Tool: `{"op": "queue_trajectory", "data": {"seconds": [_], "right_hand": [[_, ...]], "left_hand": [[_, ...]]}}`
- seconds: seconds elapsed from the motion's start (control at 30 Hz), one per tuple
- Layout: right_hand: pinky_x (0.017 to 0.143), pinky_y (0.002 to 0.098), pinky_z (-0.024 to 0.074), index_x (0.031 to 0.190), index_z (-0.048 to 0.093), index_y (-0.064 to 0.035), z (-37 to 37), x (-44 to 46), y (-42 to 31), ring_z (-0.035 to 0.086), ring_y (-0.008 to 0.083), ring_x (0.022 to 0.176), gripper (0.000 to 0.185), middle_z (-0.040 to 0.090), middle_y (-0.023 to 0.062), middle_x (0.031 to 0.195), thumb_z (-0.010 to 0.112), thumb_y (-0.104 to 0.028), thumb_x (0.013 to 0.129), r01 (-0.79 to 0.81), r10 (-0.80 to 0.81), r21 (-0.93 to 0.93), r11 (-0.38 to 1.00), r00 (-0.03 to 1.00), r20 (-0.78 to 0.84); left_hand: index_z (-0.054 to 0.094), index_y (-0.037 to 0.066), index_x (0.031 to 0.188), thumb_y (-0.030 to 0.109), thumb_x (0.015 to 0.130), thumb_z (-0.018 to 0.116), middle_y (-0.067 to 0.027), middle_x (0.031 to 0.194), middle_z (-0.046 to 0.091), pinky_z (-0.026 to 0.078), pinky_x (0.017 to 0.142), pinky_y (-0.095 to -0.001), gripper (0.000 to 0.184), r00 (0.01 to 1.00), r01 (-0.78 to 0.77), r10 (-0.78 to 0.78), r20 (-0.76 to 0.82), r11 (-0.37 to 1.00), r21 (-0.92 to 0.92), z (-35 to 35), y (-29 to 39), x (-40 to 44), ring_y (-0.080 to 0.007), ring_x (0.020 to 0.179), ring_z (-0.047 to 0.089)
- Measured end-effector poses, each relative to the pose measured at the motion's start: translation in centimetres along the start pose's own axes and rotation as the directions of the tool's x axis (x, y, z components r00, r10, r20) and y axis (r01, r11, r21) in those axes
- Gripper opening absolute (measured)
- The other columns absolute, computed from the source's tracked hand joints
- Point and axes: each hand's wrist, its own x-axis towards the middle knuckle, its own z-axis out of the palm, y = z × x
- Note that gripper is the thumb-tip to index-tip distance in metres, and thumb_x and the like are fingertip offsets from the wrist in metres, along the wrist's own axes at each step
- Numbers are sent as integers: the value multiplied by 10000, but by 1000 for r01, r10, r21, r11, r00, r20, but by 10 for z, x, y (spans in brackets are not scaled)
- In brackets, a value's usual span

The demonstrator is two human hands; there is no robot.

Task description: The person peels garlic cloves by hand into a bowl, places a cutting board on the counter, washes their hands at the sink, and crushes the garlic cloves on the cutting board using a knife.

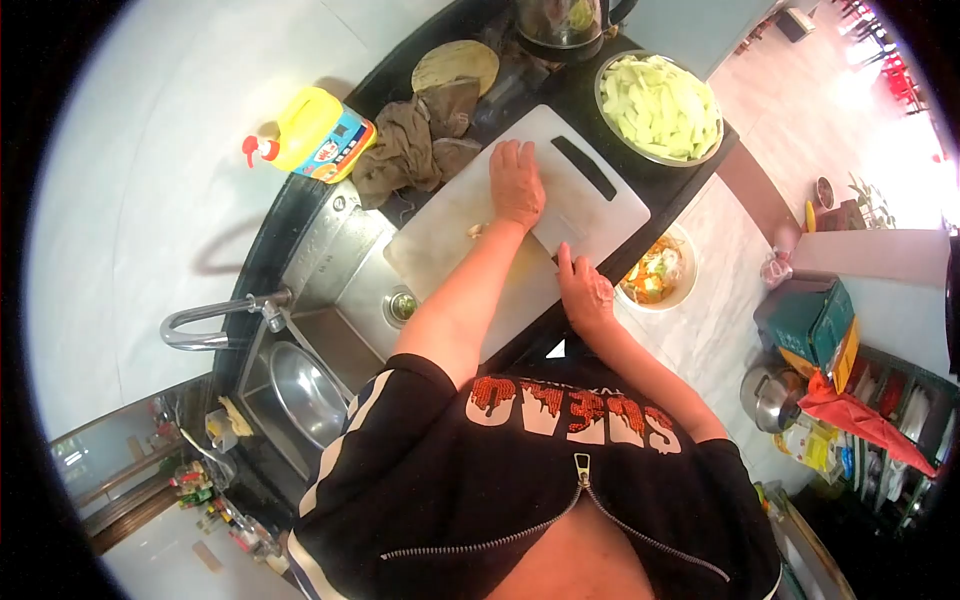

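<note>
My left hand (517,185) lies flat with its fingers stretched out, palm down, over the white cutting board (425,245). It seems to press on the pale flat blade of a knife, whose outline is hard to tell from the board. My right hand (585,292) is closed around the knife's dark handle (556,259) at the board's near right edge. A small piece of what looks like garlic (476,231) sits on the board beside my left forearm. Whatever is under my left palm is hidden.
A metal bowl of pale green cut strips (660,108) stands beyond the board. Below the counter's edge is a bowl of mixed food (660,272). A brown cloth (405,150), a yellow detergent bottle (318,135), a steel sink (345,255) and a faucet (215,322) lie to the left.
</note>
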Motion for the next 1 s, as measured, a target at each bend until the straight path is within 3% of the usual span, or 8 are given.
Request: {"op": "queue_trajectory", "data": {"seconds": [0.27,0.47,0.67,0.87,1.0], "right_hand": [[528,324,515,1312,401,43,-4,3,-3,612,219,628,541,520,117,797,524,-72,798,53,-52,-12,999,998,35],[501,310,507,1301,409,60,-8,5,-2,599,212,589,523,514,111,759,520,-83,810,113,-111,-44,993,993,42],[458,289,487,1292,421,71,-5,9,2,576,180,550,523,507,99,736,523,-96,808,144,-142,-35,989,988,52],[427,280,466,1289,423,76,-6,23,1,562,170,541,544,508,94,738,531,-100,786,139,-127,-95,986,984,126],[435,286,468,1283,436,71,1,26,2,564,178,538,526,521,101,745,526,-95,792,113,-99,-165,980,991,92]], "left_hand": [[461,38,1230,126,804,552,-199,1262,431,246,1055,-514,445,980,-18,-10,198,990,139,2,1,5,-399,1209,362],[395,79,1312,150,832,552,-199,1370,350,194,1091,-527,510,948,118,-128,292,992,51,-6,4,9,-389,1289,295],[371,101,1325,150,826,563,-180,1398,324,167,1079,-576,537,946,114,-134,295,990,83,-1,3,7,-382,1308,273],[376,103,1328,188,846,545,-163,1419,312,153,1083,-575,518,918,124,-181,353,976,178,4,4,21,-368,1325,257],[366,100,1341,209,853,539,-160,1419,318,147,1085,-572,528,939,94,-155,308,974,204,21,3,24,-365,1327,258]]}}
